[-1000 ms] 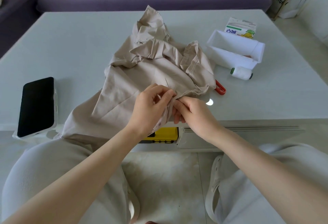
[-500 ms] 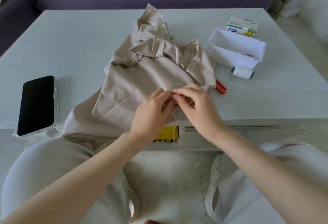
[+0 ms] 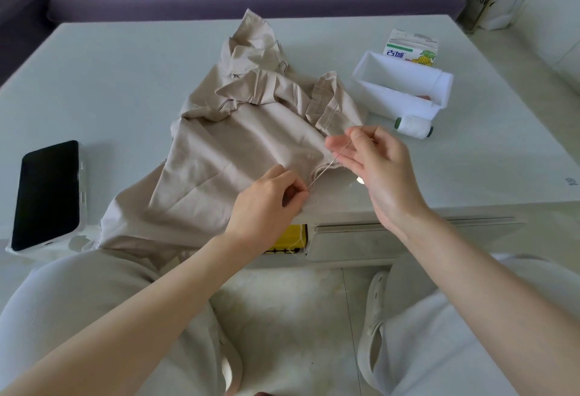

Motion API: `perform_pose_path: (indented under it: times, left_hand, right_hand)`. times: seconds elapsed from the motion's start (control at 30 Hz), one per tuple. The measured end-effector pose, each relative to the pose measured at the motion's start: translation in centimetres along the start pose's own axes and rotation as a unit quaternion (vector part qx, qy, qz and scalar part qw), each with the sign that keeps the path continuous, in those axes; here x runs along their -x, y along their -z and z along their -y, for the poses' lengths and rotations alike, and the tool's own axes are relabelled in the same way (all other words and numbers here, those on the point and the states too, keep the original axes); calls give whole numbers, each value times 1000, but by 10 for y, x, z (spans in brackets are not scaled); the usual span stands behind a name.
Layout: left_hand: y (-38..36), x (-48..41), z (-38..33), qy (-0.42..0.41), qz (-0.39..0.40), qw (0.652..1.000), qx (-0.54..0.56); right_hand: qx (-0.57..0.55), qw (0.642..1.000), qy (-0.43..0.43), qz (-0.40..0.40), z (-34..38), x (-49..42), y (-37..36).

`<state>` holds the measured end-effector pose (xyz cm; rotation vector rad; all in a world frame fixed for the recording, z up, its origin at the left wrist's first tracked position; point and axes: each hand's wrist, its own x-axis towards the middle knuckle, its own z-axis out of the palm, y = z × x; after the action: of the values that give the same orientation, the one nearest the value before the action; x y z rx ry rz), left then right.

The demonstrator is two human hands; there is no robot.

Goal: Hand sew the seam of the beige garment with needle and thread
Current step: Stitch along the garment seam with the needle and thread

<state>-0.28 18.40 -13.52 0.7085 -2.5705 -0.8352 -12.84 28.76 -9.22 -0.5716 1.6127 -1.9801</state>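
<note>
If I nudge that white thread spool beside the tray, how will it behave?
The thread spool lies on its side on the smooth table, so it will probably roll if pushed sideways. It looks small and wound with soft thread, so likely light and not slippery to pinch.

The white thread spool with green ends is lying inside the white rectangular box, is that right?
No. The head view shows the white thread spool with green ends lying on the pale table just outside the white rectangular box, on its near side.
</note>
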Motion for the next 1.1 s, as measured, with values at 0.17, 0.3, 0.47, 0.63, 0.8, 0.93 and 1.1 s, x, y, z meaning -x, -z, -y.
perform_pose_path:
  times: [0.17,0.3,0.47,0.63,0.8,0.93,1.1]
  left_hand:
    - [-3,-2,-1,-14,-2,1000,-11]
    - [-1,-3,-3,-16,-1,1000,16]
    - [-2,2,-11,-63,31,996,49]
    - [-10,12,-16,-221,61,973,-7]
    - [-15,15,-20,-232,16,972,-31]
    - [-6,5,-16,-193,-14,981,24]
    - [11,-7,-6,-139,-31,990,7]
  right_hand:
    - [-40,999,-16,-17,5,-1,11]
    - [168,985,36,-1,-4,4,25]
    - [361,927,54,87,-24,19,39]
    - [376,920,25,113,-34,26,54]
    - [390,909,29,144,-32,33,61]
    - [348,930,69,100,-23,31,65]
    - [348,932,98,16,-16,19,81]
